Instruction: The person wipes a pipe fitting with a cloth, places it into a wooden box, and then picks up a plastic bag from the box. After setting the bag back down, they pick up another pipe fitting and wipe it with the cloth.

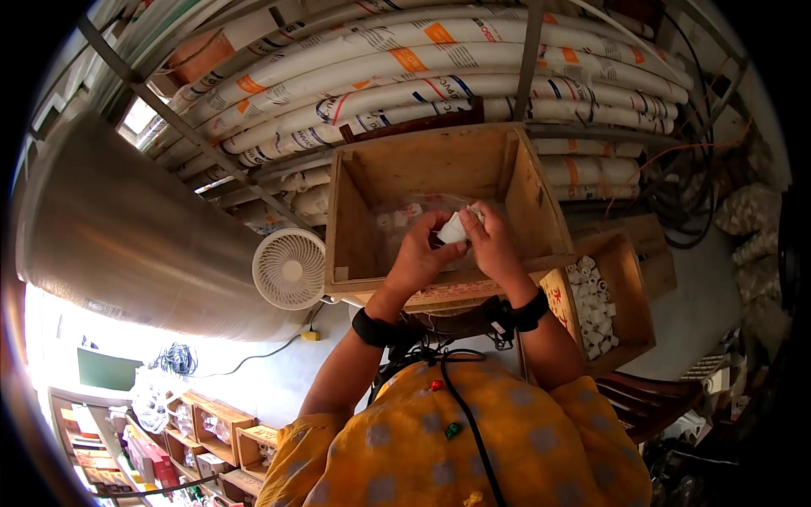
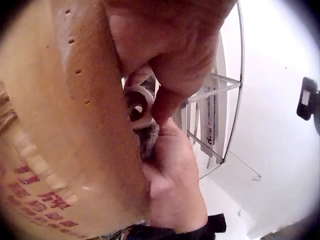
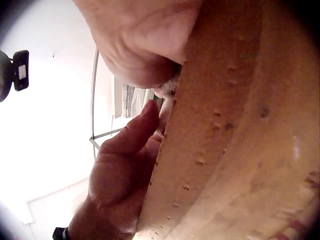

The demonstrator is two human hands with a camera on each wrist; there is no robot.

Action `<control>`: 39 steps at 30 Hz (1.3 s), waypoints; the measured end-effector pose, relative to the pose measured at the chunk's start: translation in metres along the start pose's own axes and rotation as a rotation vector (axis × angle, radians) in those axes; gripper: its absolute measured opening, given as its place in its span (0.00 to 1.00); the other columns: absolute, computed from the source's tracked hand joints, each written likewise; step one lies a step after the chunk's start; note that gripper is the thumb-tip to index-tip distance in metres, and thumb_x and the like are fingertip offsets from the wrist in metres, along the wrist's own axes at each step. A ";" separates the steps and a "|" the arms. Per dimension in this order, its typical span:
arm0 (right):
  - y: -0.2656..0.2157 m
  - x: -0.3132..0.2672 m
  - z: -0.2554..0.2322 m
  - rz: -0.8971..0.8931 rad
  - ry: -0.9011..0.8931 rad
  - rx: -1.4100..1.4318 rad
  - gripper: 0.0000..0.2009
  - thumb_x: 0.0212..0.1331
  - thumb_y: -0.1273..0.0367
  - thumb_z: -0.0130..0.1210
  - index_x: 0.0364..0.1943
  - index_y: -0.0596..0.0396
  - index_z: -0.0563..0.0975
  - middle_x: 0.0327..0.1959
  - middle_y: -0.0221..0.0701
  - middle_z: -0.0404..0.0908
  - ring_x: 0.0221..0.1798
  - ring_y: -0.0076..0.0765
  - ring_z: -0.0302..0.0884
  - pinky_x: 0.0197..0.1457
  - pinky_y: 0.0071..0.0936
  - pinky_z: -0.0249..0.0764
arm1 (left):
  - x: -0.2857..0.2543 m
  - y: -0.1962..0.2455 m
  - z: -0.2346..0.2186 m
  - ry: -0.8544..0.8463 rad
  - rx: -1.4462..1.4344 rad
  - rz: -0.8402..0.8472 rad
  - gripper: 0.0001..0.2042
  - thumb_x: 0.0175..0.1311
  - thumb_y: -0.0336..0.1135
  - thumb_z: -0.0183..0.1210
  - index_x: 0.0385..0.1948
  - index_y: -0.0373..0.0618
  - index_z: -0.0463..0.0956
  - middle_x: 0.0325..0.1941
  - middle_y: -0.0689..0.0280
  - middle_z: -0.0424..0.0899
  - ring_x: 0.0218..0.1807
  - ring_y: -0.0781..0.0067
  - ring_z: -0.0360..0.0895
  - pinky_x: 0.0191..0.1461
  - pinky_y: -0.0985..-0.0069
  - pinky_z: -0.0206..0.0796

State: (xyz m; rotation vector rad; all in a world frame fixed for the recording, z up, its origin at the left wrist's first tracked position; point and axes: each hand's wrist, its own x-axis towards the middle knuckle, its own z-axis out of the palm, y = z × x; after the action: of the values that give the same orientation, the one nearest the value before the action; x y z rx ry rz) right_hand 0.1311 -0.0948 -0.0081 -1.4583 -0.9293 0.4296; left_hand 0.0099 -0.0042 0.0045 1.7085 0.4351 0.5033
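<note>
Both hands meet over the wooden box [image 1: 448, 160] and hold a white plastic pipe fitting [image 1: 456, 228]. The left hand [image 1: 416, 256] grips it from the left, thumb along its lower side. From the other side the right hand [image 1: 497, 247] pinches it between thumb and fingers. The left wrist view shows the fitting's round open end [image 2: 140, 107] between the fingers. In the right wrist view the box's front wall [image 3: 215, 125] hides most of the fitting. Beneath the hands, a clear plastic bag [image 1: 397, 221] with white pieces lies inside the box.
A smaller wooden box [image 1: 639, 317] of white fittings [image 1: 594, 308] stands at the right. A white round fan [image 1: 290, 268] sits left of the large box. Wrapped pipes [image 1: 422, 59] fill the rack behind. A large wrapped roll [image 1: 127, 228] stands at far left.
</note>
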 end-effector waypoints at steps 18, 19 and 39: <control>-0.001 0.002 0.001 -0.028 -0.101 0.039 0.17 0.63 0.57 0.51 0.40 0.58 0.68 0.31 0.29 0.74 0.36 0.21 0.68 0.40 0.22 0.67 | 0.001 -0.001 -0.001 0.031 0.009 0.024 0.24 0.49 0.23 0.64 0.49 0.38 0.66 0.42 0.66 0.75 0.42 0.80 0.72 0.43 0.83 0.66; -0.005 0.002 0.001 -0.022 -0.099 0.033 0.17 0.63 0.56 0.51 0.39 0.58 0.69 0.30 0.29 0.74 0.35 0.22 0.68 0.40 0.23 0.67 | 0.001 -0.003 -0.002 0.028 0.002 0.023 0.24 0.50 0.23 0.64 0.50 0.37 0.66 0.42 0.66 0.75 0.42 0.80 0.72 0.43 0.83 0.66; 0.001 0.002 0.003 -0.036 -0.076 0.031 0.16 0.62 0.60 0.52 0.39 0.61 0.71 0.27 0.38 0.76 0.30 0.32 0.72 0.35 0.29 0.68 | 0.002 -0.005 0.003 0.109 0.253 0.081 0.23 0.48 0.28 0.66 0.47 0.37 0.69 0.41 0.63 0.77 0.40 0.77 0.73 0.45 0.79 0.67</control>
State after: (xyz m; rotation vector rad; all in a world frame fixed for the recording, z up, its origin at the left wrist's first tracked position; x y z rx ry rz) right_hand 0.1304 -0.0910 -0.0094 -1.4036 -1.0038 0.4740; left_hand 0.0126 -0.0047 -0.0009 1.9539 0.5266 0.6234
